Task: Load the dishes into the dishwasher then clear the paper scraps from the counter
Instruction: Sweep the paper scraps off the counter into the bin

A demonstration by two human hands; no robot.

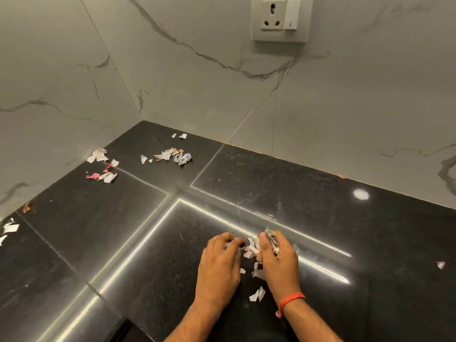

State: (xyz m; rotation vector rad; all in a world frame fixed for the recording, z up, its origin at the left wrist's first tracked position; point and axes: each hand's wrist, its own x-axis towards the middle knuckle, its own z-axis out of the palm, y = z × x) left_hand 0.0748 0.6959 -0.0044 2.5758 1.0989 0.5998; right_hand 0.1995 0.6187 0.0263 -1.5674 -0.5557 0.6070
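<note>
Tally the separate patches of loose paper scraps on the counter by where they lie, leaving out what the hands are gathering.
Back corner: 1
Back centre: 1
Left wall: 1
Far left edge: 1
Far right, single scrap: 1
Total: 5

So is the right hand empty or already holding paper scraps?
Holding. The right hand grips a crumpled wad of scraps sticking out above its curled fingers.

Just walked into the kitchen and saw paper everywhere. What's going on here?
A person is gathering torn paper scraps off the black counter. The right hand grips a bunch of scraps; the left hand reaches for loose bits between the hands. More scraps lie near the far corner and along the left wall.
</note>
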